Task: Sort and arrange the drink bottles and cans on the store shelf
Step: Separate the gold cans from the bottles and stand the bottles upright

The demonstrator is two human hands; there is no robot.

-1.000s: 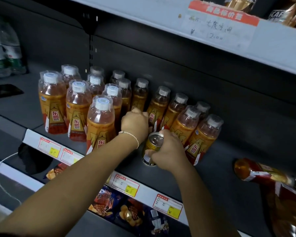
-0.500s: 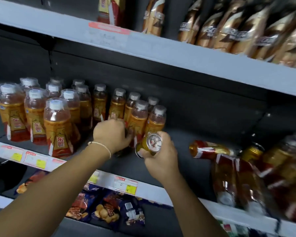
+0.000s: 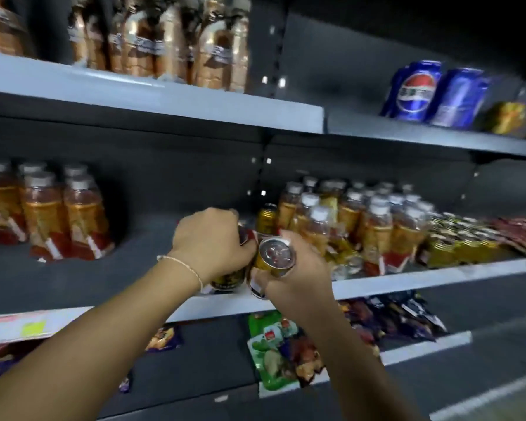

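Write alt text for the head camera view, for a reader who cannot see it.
Two bare hands each hold a drink can at the front of a grey store shelf: the left hand grips a dark can, the right hand a gold can tilted toward the camera. Orange drink bottles stand on either side.

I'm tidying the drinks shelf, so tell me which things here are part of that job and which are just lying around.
Job: left hand gripping a dark can; right hand gripping a gold can; orange bottles and small gold cans on the shelf.
Lying about: snack packets lower down; red packets far right.
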